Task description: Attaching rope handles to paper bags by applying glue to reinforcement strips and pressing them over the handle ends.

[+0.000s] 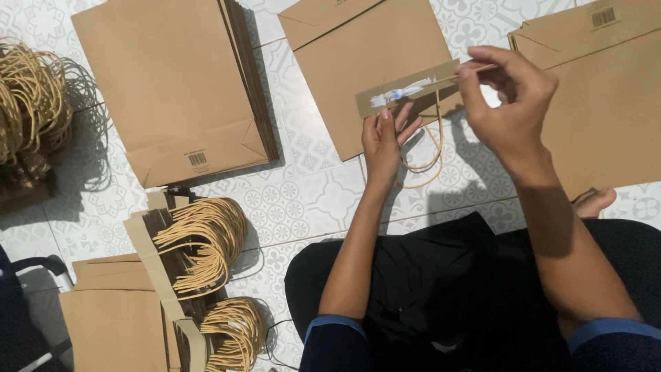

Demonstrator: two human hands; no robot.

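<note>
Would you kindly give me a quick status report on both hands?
Left hand holds brown cardboard handle strip, white glue smeared. Right hand pinches thin wooden stick at its end. Flat brown paper bag beneath; nothing obstructing.

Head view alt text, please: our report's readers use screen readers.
Left hand holds a brown card strip smeared with white glue while the right hand works a thin stick at its end, above flat paper bags on a patterned tile floor.
</note>
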